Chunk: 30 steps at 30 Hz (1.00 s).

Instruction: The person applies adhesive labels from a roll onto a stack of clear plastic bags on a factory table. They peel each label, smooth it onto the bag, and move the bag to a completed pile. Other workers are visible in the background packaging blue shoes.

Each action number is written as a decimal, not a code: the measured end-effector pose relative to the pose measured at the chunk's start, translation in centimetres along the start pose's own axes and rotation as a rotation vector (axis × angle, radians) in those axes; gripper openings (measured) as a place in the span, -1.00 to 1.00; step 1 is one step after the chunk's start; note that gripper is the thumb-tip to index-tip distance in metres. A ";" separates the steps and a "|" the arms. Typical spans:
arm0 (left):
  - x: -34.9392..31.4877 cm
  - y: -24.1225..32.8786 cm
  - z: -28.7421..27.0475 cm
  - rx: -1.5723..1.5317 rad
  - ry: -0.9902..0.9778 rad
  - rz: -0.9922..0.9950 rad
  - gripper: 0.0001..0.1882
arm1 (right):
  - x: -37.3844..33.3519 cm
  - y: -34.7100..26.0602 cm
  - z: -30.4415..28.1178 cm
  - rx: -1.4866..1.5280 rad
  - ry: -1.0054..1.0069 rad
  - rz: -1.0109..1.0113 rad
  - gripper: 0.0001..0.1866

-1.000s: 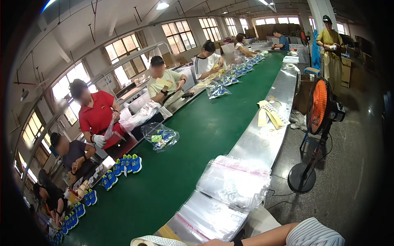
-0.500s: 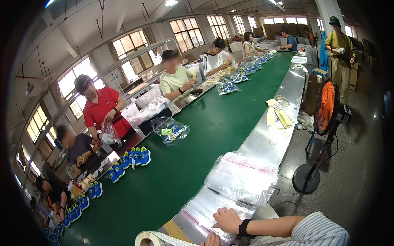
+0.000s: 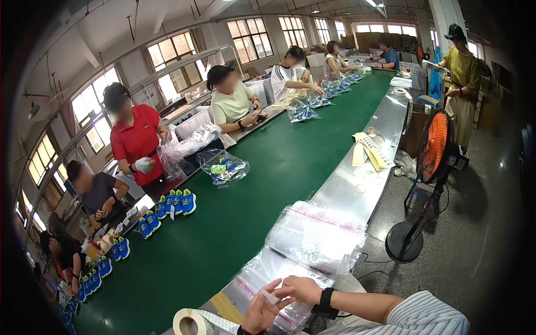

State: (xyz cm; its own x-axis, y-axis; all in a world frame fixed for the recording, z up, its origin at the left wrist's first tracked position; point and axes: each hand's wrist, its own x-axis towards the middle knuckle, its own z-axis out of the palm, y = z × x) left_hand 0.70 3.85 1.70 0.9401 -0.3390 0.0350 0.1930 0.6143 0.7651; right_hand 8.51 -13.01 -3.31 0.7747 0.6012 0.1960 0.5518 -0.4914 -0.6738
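Note:
My left hand (image 3: 261, 311) is raised over the near stack of clear plastic bags (image 3: 254, 274), fingers curved. A small whitish piece (image 3: 271, 297), perhaps a label, shows between its thumb and fingers. My right hand (image 3: 304, 289), with a black band at the wrist, meets the left fingertips above the same bags. Its fingers are bent together, and what they pinch is hidden. A second stack of clear bags with a pink strip (image 3: 318, 234) lies just beyond. Left of my hands stands a roll of white labels (image 3: 190, 322), its strip running toward my left wrist.
A green conveyor belt (image 3: 223, 223) runs past, with blue shoes (image 3: 181, 202) along its far side and a bagged bundle (image 3: 224, 169) on it. Several people work opposite. Yellow strips (image 3: 368, 153) lie on the metal ledge (image 3: 343, 192). An orange fan (image 3: 435, 148) stands right.
My left hand has risen from the lower edge to meet my right hand. My right hand has lifted off the bags and its fingers have drawn together. The view has shifted slightly.

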 end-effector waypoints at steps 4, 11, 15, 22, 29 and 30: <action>3.8 -2.8 -2.9 -0.972 0.093 -0.214 -0.60 | 0.6 1.1 -2.3 0.708 0.088 0.387 -0.79; 5.6 -4.2 -3.8 0.052 0.356 -0.303 -0.66 | 1.3 -0.5 -4.6 0.461 -0.025 -0.081 -0.67; 5.1 -4.4 -3.9 -0.407 0.587 -0.349 -0.42 | -1.8 -3.1 -4.0 0.076 -0.113 0.042 -0.47; -5.0 0.2 -1.0 -0.606 0.227 -0.157 -0.36 | -4.2 -3.1 -4.0 -0.439 0.123 -0.446 -0.51; -4.7 -2.2 -1.0 -0.029 0.387 -0.156 -0.47 | -1.5 -3.7 -2.6 -0.126 0.011 -0.078 -0.83; -4.4 -3.0 -1.4 -0.041 0.465 -0.097 -0.45 | -0.9 -2.8 -3.6 -0.072 0.067 0.059 -0.83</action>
State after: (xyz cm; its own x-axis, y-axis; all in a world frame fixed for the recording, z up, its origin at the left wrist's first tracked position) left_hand -3.58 4.54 -1.65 0.9414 -0.0468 -0.3340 0.2882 0.6261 0.7245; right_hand 7.43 -14.44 1.01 0.8242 0.5275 0.2061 0.5233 -0.5702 -0.6333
